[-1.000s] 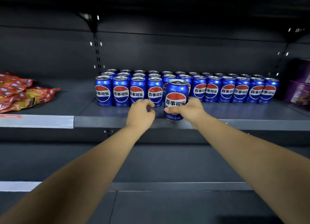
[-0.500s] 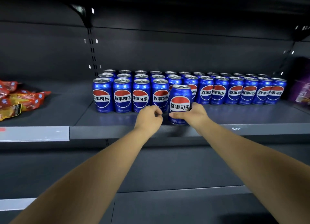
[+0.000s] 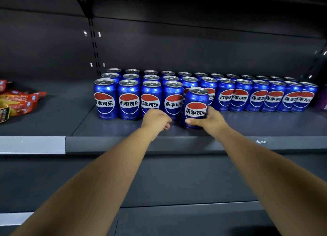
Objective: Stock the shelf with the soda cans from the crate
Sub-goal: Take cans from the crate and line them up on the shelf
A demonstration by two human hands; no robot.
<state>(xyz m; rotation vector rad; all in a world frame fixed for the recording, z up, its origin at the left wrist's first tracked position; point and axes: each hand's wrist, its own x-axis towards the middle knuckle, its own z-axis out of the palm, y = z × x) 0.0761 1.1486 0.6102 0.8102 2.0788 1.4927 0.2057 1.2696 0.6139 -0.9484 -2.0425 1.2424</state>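
Observation:
Several blue soda cans (image 3: 128,100) with red, white and blue logos stand in rows on the dark grey shelf (image 3: 109,127). One more blue can (image 3: 196,104) stands upright in front of the rows, near the shelf's front edge. My right hand (image 3: 209,120) grips this can low on its right side, thumb across its base. My left hand (image 3: 155,120) is just left of it with fingers curled, holding nothing and touching no can that I can make out. The crate is out of view.
Red and orange snack packets (image 3: 19,101) lie on the shelf at far left. A purple package (image 3: 323,101) shows at the right edge. A lower shelf (image 3: 177,218) runs below my arms. A black bracket and slotted upright (image 3: 93,46) rise behind the cans.
My right hand has slid the front can a little further back toward the rows. My left hand stays curled beside it. The camera has drawn closer and tilted down.

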